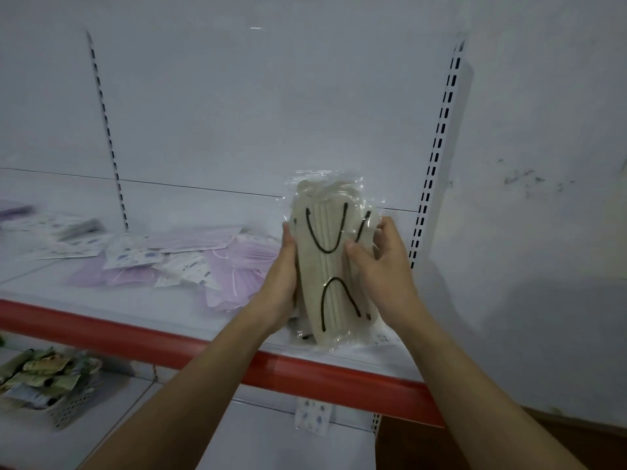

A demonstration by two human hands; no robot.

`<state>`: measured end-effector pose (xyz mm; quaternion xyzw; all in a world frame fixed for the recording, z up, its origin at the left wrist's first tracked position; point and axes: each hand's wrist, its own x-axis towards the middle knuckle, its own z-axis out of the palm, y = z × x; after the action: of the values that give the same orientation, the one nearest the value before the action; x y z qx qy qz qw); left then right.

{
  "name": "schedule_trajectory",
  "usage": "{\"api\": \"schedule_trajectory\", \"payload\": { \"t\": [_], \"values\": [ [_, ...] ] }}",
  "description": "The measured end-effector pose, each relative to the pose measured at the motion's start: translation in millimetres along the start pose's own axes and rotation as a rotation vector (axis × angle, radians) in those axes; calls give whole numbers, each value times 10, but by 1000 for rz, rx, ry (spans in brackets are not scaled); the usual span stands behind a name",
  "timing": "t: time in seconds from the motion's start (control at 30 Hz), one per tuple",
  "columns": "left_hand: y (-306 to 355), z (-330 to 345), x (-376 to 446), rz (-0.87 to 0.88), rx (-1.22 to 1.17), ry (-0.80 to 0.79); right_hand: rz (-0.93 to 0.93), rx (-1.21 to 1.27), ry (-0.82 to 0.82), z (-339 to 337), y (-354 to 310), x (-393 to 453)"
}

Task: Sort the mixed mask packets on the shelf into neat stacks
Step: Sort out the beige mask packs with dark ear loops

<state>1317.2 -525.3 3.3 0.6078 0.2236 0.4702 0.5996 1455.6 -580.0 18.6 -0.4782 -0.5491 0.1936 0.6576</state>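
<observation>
Left hand [283, 276] and right hand [380, 266] are both clamped on the sides of a bundle of beige mask packets [330, 262] with black ear loops, holding it upright on its end at the right part of the white shelf [176, 300]. Left fingers run flat up the bundle's left edge with the thumb tip at the top, while the right hand curls round the right edge, thumb pressed on the front and fingers wrapped behind. So both hands are gripping, neither is free. Forearms come up from the bottom of the view and cross over the red shelf edge [305, 374].

Just left of the bundle there's a messy heap: lilac mask packets [237, 276] overlapping white printed mask packets [135, 256], spread out toward the left end of the shelf, some blurry. The left wrist sits right in front of the nearest lilac one.

On the lower shelf, far left, a white perforated basket [76, 407] holds greenish tubes or sachets, can't tell which. One printed packet [312, 417] hangs below the red edge.
</observation>
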Motion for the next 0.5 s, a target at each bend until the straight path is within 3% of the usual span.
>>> {"api": "schedule_trajectory", "payload": {
  "t": [0.1,0.2,0.37,0.5],
  "values": [
    [64,23,-18,101,-28,-37,-52,34,115,-29,-10,-9],
    [13,80,-43,251,141,86,-17,87,27,-23,15,-52],
    [-56,99,-90,404,173,197,46,16,1,-54,112,-92],
    [2,75,-54,397,230,204,28,44,-53,-31,100,-89]
  ]
}}
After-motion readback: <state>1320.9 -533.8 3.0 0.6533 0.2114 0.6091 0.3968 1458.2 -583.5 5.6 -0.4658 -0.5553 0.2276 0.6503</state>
